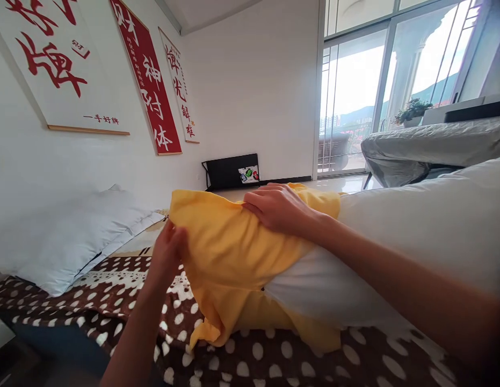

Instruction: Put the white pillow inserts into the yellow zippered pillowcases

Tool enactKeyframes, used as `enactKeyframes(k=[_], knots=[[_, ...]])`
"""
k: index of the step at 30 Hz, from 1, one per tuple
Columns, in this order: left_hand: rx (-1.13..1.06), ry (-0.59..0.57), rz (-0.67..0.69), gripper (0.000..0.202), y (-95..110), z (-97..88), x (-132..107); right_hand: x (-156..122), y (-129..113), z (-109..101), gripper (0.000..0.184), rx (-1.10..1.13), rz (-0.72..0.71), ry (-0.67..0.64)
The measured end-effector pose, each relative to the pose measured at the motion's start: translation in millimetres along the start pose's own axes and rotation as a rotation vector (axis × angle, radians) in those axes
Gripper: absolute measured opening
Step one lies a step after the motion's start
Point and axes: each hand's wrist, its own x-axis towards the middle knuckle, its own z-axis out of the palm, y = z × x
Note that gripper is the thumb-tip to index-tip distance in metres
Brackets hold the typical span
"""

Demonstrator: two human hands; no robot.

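A yellow pillowcase (229, 242) is partly over the near end of a white pillow (419, 215), which extends to the right edge of the view. My left hand (169, 247) is closed on the left edge of the pillowcase, slightly blurred. Resting across the top of the cloth, my right hand (277, 207) has its fingers curled over the upper edge and grips the fabric. Loose yellow folds hang below onto the blanket. The pillow's end inside the case is hidden.
A brown blanket with white dots (258, 352) covers the bed. Another white pillow (72, 231) lies at the left by the wall. Beyond the bed, a black panel (223, 171) leans on the wall, and a plastic-covered table (439, 140) stands by the glass doors.
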Motion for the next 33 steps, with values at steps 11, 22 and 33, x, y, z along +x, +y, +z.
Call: enactKeyframes(k=[11, 22, 33], knots=[[0.085, -0.018, 0.072, 0.043, 0, 0.8, 3, -32, 85, -3, 0.039, 0.094, 0.281, -0.046], [0.46, 0.553, 0.399, 0.037, 9, 31.7, -13, -26, 99, -36, 0.056, 0.602, 0.23, -0.682], [0.399, 0.804, 0.568, 0.031, -20, 27.2, 15, -17, 72, -24, 0.046, 0.628, 0.342, -0.675]])
